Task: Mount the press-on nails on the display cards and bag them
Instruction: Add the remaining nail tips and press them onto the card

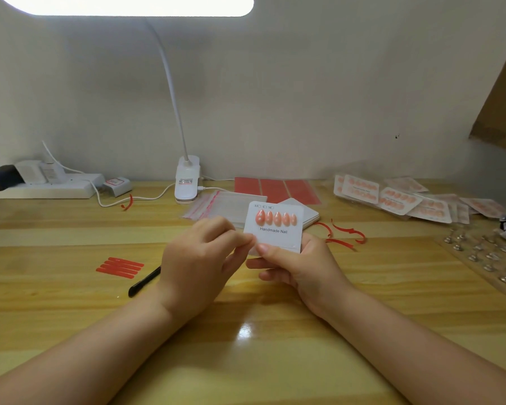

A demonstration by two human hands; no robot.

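I have the display card (275, 229) up off the tabletop (70, 226), held upright between both hands, printed face toward me. Five pink nails (275, 218) sit in a row across its upper half; the lower half is bare, so I judge the second row is what comes next. My right hand (301, 268) grips the card's lower edge, thumb on the front and fingers (263, 266) curled behind. My left hand (200, 261) pinches at the card's lower left corner with thumb and forefinger; whether something small is caught in that pinch, such as a backing strip, I cannot tell.

To do this well, I would keep the right thumb low, away from the mounted row, and keep the card flat, not bent. Any peel at the corner should go slowly along the card, since a jerk could lift the nails already set.

Beyond my fingers lie a stack of blank cards (311, 215) and clear bags (222, 204). Further beyond are red sheets (278, 188). Well off to the right of the right hand lies a spread of finished packs (403, 200), with a board of nail stands (485, 255) nearer me. Left of the left hand lie red strips (120, 268) and a black pen (143, 282).
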